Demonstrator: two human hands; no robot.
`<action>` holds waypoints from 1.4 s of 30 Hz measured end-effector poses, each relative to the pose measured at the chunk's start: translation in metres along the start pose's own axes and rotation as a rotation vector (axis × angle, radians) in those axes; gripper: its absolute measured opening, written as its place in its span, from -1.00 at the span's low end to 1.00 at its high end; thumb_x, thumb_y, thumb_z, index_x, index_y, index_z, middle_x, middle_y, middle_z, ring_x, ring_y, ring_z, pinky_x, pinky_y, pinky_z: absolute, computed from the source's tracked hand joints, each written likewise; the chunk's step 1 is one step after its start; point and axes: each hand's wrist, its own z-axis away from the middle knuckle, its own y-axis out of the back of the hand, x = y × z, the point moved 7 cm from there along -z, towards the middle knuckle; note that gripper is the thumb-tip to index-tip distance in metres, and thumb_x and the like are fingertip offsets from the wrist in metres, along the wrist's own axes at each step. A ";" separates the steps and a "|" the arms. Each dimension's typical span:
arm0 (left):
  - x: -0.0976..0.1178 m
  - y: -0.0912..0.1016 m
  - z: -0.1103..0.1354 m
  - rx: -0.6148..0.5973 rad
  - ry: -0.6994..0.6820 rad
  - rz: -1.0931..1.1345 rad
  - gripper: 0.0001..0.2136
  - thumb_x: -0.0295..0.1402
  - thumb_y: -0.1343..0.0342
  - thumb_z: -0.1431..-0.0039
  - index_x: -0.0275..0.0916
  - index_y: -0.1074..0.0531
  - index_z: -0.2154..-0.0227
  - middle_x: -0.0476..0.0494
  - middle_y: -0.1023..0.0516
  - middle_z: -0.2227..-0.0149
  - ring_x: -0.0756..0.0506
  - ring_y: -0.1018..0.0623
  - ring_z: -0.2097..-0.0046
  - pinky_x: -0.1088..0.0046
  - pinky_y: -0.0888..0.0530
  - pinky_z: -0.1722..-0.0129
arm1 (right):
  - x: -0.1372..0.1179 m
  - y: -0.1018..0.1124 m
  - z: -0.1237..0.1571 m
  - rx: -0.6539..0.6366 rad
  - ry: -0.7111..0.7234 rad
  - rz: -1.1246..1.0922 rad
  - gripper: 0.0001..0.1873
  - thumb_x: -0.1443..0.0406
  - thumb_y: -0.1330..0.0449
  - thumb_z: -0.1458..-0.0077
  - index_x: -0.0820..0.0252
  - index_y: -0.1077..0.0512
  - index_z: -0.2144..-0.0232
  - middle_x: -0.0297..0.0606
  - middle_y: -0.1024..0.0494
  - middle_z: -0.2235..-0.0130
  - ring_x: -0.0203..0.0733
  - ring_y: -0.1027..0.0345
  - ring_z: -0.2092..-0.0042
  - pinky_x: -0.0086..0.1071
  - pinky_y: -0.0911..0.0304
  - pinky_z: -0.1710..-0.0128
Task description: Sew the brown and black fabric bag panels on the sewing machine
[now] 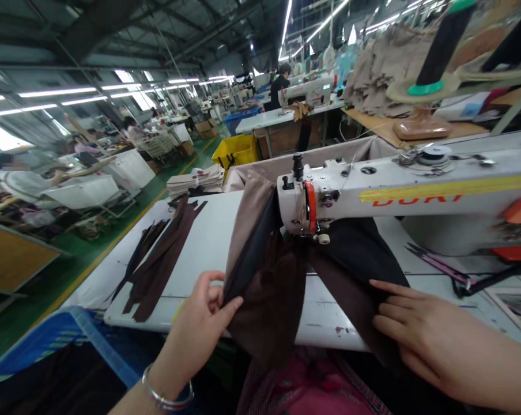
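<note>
Cloth: a dark brown and black piece of cloth [271, 300], with a paler panel at its upper left, lies under the head of the white sewing machine [291, 207] and over the front edge of the worktop [200, 253].

Left grip [197, 317]: closed on the cloth's left edge, thumb on the near face, fingers curled. The main spread of cloth lies at three o'clock from it, in contact; the machine head stands at one to two o'clock, apart.

Right grip [427, 331]: fingers slightly bent, laid on the cloth's right-hand portion. The underside is hidden; cannot tell whether it pinches. The cloth runs from it towards ten o'clock, to the machine head.

Surroundings: scissors [440, 266] with pink-and-black handles lie near twelve o'clock of the right grip, not touching it. Dark brown strips [167, 268] lie at eleven o'clock of the left grip. A blue basket [76, 328] containing dark fabric is at nine o'clock of the same grip.
</note>
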 end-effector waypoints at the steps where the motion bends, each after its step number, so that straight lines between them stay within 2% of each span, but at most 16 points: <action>1: 0.010 0.008 0.004 0.159 -0.206 -0.097 -0.42 0.02 -0.10 -0.24 -0.24 -0.19 -0.17 -0.16 -0.56 0.21 -0.14 -0.60 0.29 0.28 -0.57 0.25 | -0.009 -0.010 0.001 -0.068 0.028 0.023 -0.63 0.33 -0.15 -0.03 -0.03 -0.49 0.08 -0.32 -0.61 0.17 -0.16 -0.49 0.14 -0.16 -0.33 -0.12; 2: 0.023 0.012 0.012 0.262 -0.439 -0.211 -0.29 0.09 -0.13 -0.19 -0.25 -0.14 -0.24 -0.28 -0.53 0.06 -0.23 -0.58 0.07 0.14 -0.52 0.01 | -0.016 -0.019 0.002 -0.100 0.051 0.049 -0.52 0.26 -0.17 -0.05 0.01 -0.43 -0.06 -0.27 -0.58 0.03 -0.11 -0.47 0.07 -0.13 -0.35 -0.08; 4: 0.044 0.001 0.026 0.215 -0.827 -0.456 -0.14 0.17 -0.17 -0.11 -0.27 -0.10 -0.31 -0.38 -0.39 -0.18 -0.33 -0.36 -0.25 -0.01 -0.19 -0.33 | -0.023 -0.029 0.007 -0.071 0.110 0.134 -0.28 0.13 -0.17 -0.05 0.12 -0.25 -0.27 -0.16 -0.41 -0.22 0.03 -0.38 -0.10 -0.03 -0.35 -0.08; 7: 0.051 -0.027 0.025 -0.069 -0.987 -0.681 -0.30 0.00 -0.12 -0.27 -0.30 -0.12 -0.32 -0.28 -0.41 -0.20 -0.25 -0.29 -0.31 0.03 0.16 -0.43 | -0.016 -0.038 0.017 0.025 0.191 0.329 -0.27 0.33 -0.06 -0.06 0.21 -0.17 -0.31 -0.15 -0.26 -0.32 0.04 -0.21 -0.26 0.12 -0.12 -0.25; 9: 0.057 -0.038 0.016 -0.163 -0.997 -0.711 -0.55 -0.30 0.01 -0.39 -0.33 -0.20 -0.27 -0.21 -0.56 0.01 -0.15 -0.48 -0.11 0.00 0.05 -0.42 | -0.005 -0.036 0.021 0.062 0.218 0.411 -0.28 0.48 -0.01 -0.02 0.21 -0.23 -0.27 -0.17 -0.34 -0.28 -0.02 -0.20 -0.27 0.13 -0.06 -0.28; 11: 0.070 -0.047 0.011 -0.248 -1.032 -0.701 -0.63 -0.51 0.13 -0.36 -0.37 -0.30 -0.18 -0.14 -0.57 0.25 -0.10 -0.55 0.16 0.07 -0.32 -0.27 | 0.000 -0.030 0.021 0.064 0.250 0.374 -0.34 0.50 0.00 -0.02 0.20 -0.32 -0.20 -0.18 -0.46 -0.19 -0.06 -0.31 -0.20 0.11 -0.08 -0.27; 13: 0.087 -0.054 0.009 -0.312 -1.037 -0.690 -0.63 -0.55 0.16 -0.32 -0.42 -0.35 -0.12 -0.14 -0.54 0.33 -0.11 -0.52 0.31 0.20 -0.56 0.08 | -0.008 -0.024 0.015 0.046 0.255 0.253 -0.43 0.49 -0.01 -0.06 0.17 -0.40 -0.12 -0.22 -0.56 -0.07 -0.09 -0.42 -0.08 0.08 -0.07 -0.29; 15: 0.103 -0.062 0.012 -0.355 -0.997 -0.699 -0.65 -0.50 0.12 -0.32 -0.44 -0.36 -0.10 -0.22 -0.55 0.26 -0.16 -0.53 0.27 0.24 -0.57 0.26 | -0.026 -0.024 0.005 0.046 0.230 0.144 -0.53 0.46 -0.05 -0.09 0.17 -0.46 -0.05 -0.23 -0.60 0.00 -0.09 -0.46 0.00 0.03 -0.12 -0.27; 19: 0.120 -0.094 0.031 -0.437 -0.978 -0.624 -0.72 -0.43 0.07 -0.33 -0.41 -0.44 0.02 -0.39 -0.39 -0.19 -0.26 -0.39 -0.22 0.18 -0.39 -0.21 | -0.067 -0.041 -0.016 0.038 0.172 0.081 -0.81 0.32 -0.23 -0.07 0.20 -0.56 0.23 -0.13 -0.62 0.15 0.01 -0.47 0.14 -0.05 -0.34 0.00; 21: 0.115 -0.113 0.037 -0.527 -0.947 -0.512 -0.68 -0.32 -0.01 -0.30 -0.40 -0.41 -0.01 -0.38 -0.30 -0.28 -0.26 -0.31 -0.30 0.17 -0.23 -0.34 | -0.067 -0.041 -0.027 -0.009 0.094 -0.005 -0.85 0.19 -0.26 -0.11 0.15 -0.55 0.35 -0.18 -0.61 0.27 -0.02 -0.47 0.19 -0.07 -0.33 0.01; 25: 0.104 -0.132 0.029 -0.615 -0.742 -0.295 -0.56 -0.05 -0.07 -0.24 -0.29 -0.40 0.00 -0.28 -0.43 -0.18 -0.24 -0.42 -0.20 0.14 -0.32 -0.27 | -0.021 -0.022 -0.056 -0.076 -0.241 -0.103 -0.69 0.17 -0.01 -0.33 0.07 -0.50 0.32 -0.29 -0.56 0.32 -0.18 -0.45 0.23 -0.26 -0.34 0.10; 29: 0.110 -0.138 0.019 -0.554 -0.625 -0.335 -0.79 -0.39 0.10 -0.35 -0.26 -0.41 0.11 -0.17 -0.55 0.10 -0.15 -0.52 0.05 0.24 -0.47 -0.07 | 0.031 -0.023 -0.090 0.043 -0.567 0.042 -0.54 0.03 -0.16 -0.20 0.36 -0.42 0.12 0.14 -0.47 0.09 0.19 -0.38 0.06 -0.06 -0.35 0.21; 31: 0.114 -0.142 0.018 -0.539 -0.618 -0.376 -0.86 -0.47 0.05 -0.26 -0.26 -0.40 0.20 -0.15 -0.52 0.21 -0.15 -0.50 0.14 0.27 -0.50 0.02 | 0.049 -0.040 -0.102 0.065 -0.662 0.020 -0.48 0.02 -0.24 -0.13 0.40 -0.40 0.12 0.12 -0.47 0.11 0.13 -0.40 0.11 -0.07 -0.37 0.24; 33: 0.115 -0.146 0.019 -0.531 -0.624 -0.381 -0.87 -0.48 -0.02 -0.17 -0.24 -0.39 0.23 -0.14 -0.48 0.22 -0.16 -0.47 0.16 0.28 -0.51 0.04 | 0.068 -0.053 -0.106 0.092 -0.734 -0.054 -0.59 0.08 -0.23 -0.19 0.34 -0.42 0.12 -0.06 -0.49 0.15 -0.07 -0.42 0.17 -0.14 -0.39 0.20; 38: 0.104 -0.148 0.019 -0.515 -0.617 -0.343 -0.85 -0.52 -0.04 -0.11 -0.26 -0.41 0.25 -0.16 -0.44 0.17 -0.16 -0.43 0.10 0.29 -0.49 -0.02 | 0.116 -0.041 -0.079 0.370 -0.906 -0.364 -0.68 0.09 -0.16 -0.27 0.25 -0.43 0.16 -0.27 -0.49 0.23 -0.28 -0.39 0.30 -0.31 -0.39 0.29; 42: 0.102 -0.145 0.018 -0.543 -0.631 -0.292 -0.82 -0.50 -0.03 -0.17 -0.26 -0.45 0.19 -0.15 -0.45 0.13 -0.14 -0.42 0.07 0.31 -0.45 -0.10 | 0.119 -0.025 -0.036 0.749 -1.019 -0.633 -0.63 0.07 0.05 -0.36 0.23 -0.37 0.20 -0.38 -0.35 0.43 -0.32 -0.22 0.49 -0.40 -0.24 0.51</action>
